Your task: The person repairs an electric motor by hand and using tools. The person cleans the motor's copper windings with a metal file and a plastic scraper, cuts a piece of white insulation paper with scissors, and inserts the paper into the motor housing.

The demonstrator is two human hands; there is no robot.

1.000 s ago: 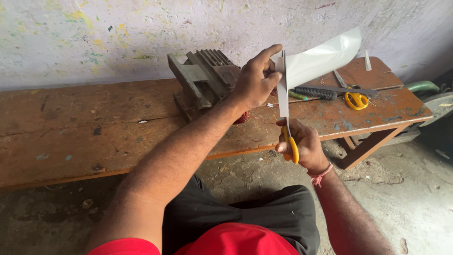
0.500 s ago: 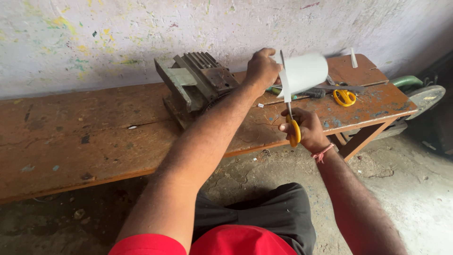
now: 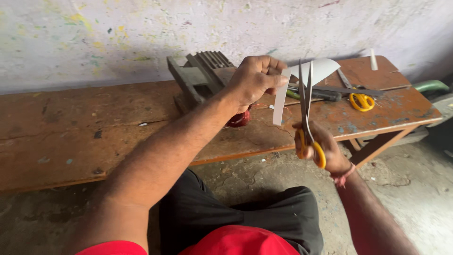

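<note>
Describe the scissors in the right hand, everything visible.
The scissors have yellow loop handles and long grey metal blades. They point upward, blades slightly parted around a white sheet. The right hand has fingers through the handles; the left hand pinches the sheet above the wooden bench.

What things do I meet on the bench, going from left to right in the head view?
Grey metal motor casing → left hand holding the white sheet → scissors in the right hand → second yellow-handled scissors → small white stick.
</note>
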